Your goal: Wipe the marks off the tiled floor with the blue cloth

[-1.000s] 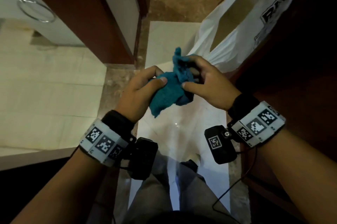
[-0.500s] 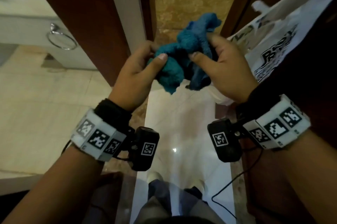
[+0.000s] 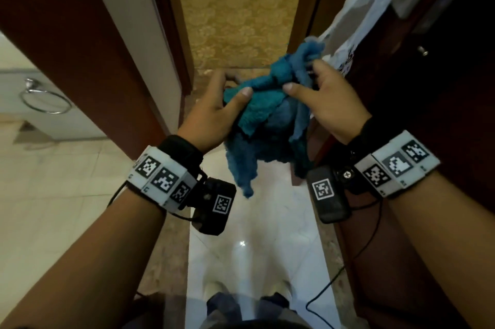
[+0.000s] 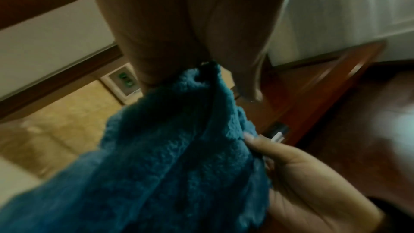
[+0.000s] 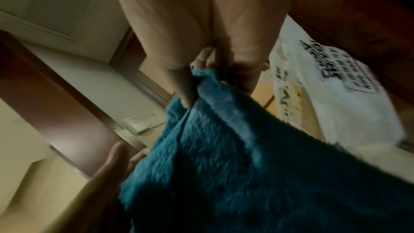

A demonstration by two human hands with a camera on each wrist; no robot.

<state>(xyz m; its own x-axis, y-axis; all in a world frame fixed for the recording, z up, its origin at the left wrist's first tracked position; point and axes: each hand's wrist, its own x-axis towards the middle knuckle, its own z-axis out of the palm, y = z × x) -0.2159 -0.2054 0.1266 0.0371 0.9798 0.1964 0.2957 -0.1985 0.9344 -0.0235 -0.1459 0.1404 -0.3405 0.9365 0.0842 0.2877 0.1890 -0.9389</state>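
A fluffy blue cloth (image 3: 267, 125) hangs bunched in the air between both hands, above the glossy white tiled floor (image 3: 249, 256). My left hand (image 3: 214, 111) grips its left side, thumb pressed on top. My right hand (image 3: 321, 98) pinches the upper right folds. In the left wrist view the blue cloth (image 4: 170, 157) fills the lower half, held by my left hand (image 4: 192, 70), with my right hand (image 4: 298, 174) at its edge. In the right wrist view my right hand (image 5: 201, 81) pinches a cloth (image 5: 235, 157) fold. No marks on the floor are plain to see.
A dark wooden door frame (image 3: 88, 47) stands left, dark wooden furniture (image 3: 434, 93) right with a white printed plastic bag (image 3: 361, 23) hanging on it. A patterned tan carpet (image 3: 241, 23) lies beyond the doorway. A chrome towel ring (image 3: 42, 98) is far left. My feet (image 3: 246, 299) stand below.
Both hands have risen and drawn a little apart, spreading the cloth so more of it hangs down. The view has tilted up toward the doorway.
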